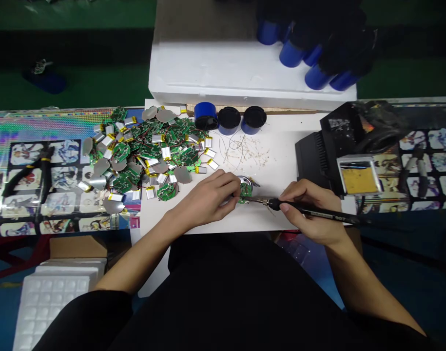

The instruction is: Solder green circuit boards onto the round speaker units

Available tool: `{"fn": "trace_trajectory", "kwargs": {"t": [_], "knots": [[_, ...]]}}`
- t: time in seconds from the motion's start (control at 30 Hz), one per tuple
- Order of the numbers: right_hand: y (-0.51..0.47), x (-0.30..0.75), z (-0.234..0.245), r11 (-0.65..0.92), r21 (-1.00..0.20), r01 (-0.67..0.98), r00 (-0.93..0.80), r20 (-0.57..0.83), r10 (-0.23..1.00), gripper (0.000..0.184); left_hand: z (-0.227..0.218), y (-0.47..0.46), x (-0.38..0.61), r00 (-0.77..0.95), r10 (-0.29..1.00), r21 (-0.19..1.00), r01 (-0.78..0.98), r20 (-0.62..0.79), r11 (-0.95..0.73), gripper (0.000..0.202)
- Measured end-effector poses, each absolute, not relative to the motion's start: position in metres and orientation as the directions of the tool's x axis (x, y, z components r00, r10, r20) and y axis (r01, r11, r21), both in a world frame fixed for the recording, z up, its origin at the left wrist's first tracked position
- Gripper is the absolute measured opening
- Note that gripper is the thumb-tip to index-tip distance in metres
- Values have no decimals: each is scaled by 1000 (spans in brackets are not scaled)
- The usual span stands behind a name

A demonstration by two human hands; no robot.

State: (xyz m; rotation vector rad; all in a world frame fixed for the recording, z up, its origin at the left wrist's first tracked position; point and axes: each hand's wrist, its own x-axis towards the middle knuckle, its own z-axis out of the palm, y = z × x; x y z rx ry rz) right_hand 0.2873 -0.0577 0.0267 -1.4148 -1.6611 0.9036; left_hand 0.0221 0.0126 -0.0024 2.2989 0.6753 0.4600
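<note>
My right hand [312, 207] is closed around the black handle of a soldering iron [299, 208], whose metal tip points left. That tip reaches a small green circuit board [246, 189] on the white work surface. Just left of the board, my left hand [219, 195] has its thumb and fingers pinched together. What sits between those fingertips is hidden. Left of my left hand lies a heap of green circuit boards [175, 129] with silver battery pouches and wires. Three blue cups with black interiors [254, 120] stand behind my hands.
A black soldering station [312, 158] with a yellow sponge tray [359, 179] stands at right. Wire scraps [250, 152] lie mid-surface. Pliers [29, 173] rest at far left. A white foam block [223, 73] bears several blue cups [292, 53] behind. Foam trays [54, 302] are stacked lower left.
</note>
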Motion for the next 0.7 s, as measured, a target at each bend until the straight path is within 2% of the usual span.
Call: {"fn": "trace_trajectory", "kwargs": {"t": [0.4,0.57,0.7], "knots": [[-56,288,27,137,-882,451,-91,107,990,10,-1,14,23,808,580,707,351,103,-614,13],[-63,300,22,166,-905,391,8,184,983,10,0,14,23,807,581,714,348,102,-608,14],[-70,306,22,191,-895,403,112,255,960,14,0,14,22,808,580,716,342,106,-608,13]]}}
